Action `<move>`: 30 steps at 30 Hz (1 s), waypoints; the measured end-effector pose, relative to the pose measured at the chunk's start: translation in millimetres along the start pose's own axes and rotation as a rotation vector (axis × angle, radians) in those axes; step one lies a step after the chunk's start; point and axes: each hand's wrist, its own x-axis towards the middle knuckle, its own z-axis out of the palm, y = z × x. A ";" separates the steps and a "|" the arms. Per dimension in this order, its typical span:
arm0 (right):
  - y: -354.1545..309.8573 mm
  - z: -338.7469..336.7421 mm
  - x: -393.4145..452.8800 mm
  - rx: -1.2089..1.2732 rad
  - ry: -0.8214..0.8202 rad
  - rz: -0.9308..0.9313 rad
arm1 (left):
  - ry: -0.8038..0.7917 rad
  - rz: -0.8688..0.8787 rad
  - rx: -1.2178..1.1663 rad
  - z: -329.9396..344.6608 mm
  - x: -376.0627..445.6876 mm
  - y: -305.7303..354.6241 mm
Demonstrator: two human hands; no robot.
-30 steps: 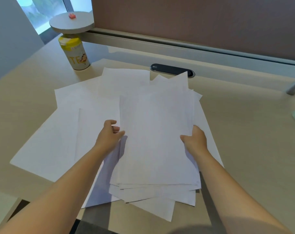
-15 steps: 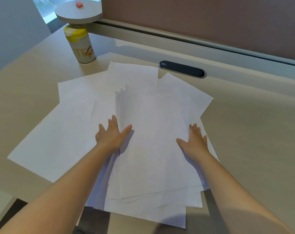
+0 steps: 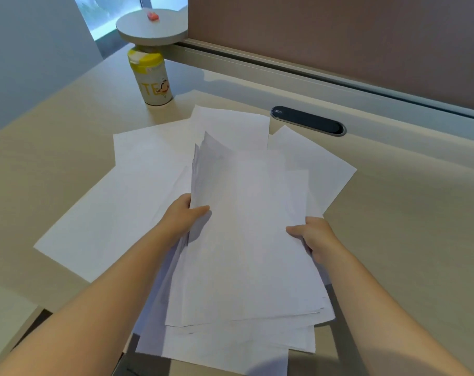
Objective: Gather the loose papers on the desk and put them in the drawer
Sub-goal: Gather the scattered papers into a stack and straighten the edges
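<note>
A stack of white papers (image 3: pixel 246 234) is lifted off the beige desk (image 3: pixel 406 213), its far end raised and fanned. My left hand (image 3: pixel 180 217) grips the stack's left edge, thumb on top. On the right edge, my right hand (image 3: pixel 315 236) clamps it the same way. More loose sheets (image 3: pixel 116 213) lie spread flat on the desk to the left and behind, and one sheet (image 3: pixel 319 164) sticks out at the back right. Other sheets (image 3: pixel 230 346) hang over the desk's near edge under the stack. No drawer shows.
A yellow-lidded canister (image 3: pixel 150 77) stands at the back left under a round grey shelf (image 3: pixel 151 27) with a small pink object. A dark oval cable grommet (image 3: pixel 309 120) sits behind the papers. A brown partition (image 3: pixel 338 36) bounds the desk's far side.
Both hands lay flat on the pile half a second ago; now they have closed on the stack's side edges and raised it, with its far end curling up.
</note>
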 end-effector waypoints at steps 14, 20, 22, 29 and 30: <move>11.7 -68.3 -6.8 -0.256 0.491 -0.178 | 0.017 -0.072 0.868 18.8 9.3 -22.8; 14.1 -64.2 -11.0 -0.277 0.473 -0.163 | 0.154 0.026 0.961 19.2 10.3 -16.9; 13.4 -58.6 -10.2 -0.260 0.457 -0.177 | 0.153 0.082 0.932 28.2 7.0 -9.6; 20.0 -44.0 -10.5 -0.264 0.383 -0.180 | 0.019 -0.076 0.900 36.5 2.1 -17.8; 20.9 -42.8 -9.9 -0.274 0.380 -0.170 | 0.030 -0.100 0.900 31.0 2.8 -20.3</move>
